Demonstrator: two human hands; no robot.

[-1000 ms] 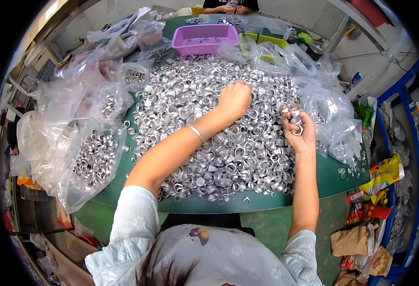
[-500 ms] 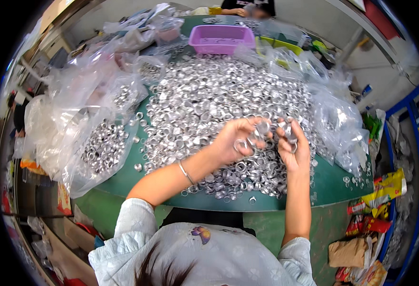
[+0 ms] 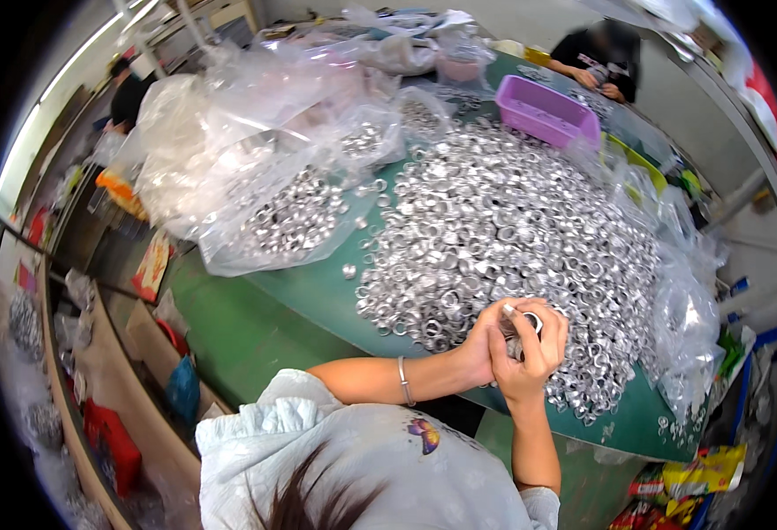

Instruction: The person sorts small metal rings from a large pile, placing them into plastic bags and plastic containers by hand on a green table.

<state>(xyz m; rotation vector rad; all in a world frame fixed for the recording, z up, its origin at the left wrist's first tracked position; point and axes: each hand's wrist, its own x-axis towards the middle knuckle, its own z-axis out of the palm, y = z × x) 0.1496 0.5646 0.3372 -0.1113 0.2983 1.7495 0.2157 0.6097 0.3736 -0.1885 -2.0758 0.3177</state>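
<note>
A broad heap of shiny silver metal rings [image 3: 494, 225] covers much of the green table [image 3: 318, 296]. Over its near edge my two hands are cupped together. My left hand [image 3: 484, 343], with a bangle on its wrist, is closed against the other palm. Curled fingers of my right hand [image 3: 534, 360] wrap round a few rings [image 3: 530, 325] held between both hands. Only part of these rings shows; the fingers hide the rest.
To the left of the heap lies a clear plastic bag [image 3: 229, 243] with rings inside. A purple basin [image 3: 547, 115] and a lime-green tray [image 3: 640, 163] stand at the back. More clear bags [image 3: 684, 300] line the right side. A person [image 3: 596, 66] works at the far end.
My hands have come together round the rings, where before they were a little apart with rings showing in the fingers. The view has turned toward the left.
</note>
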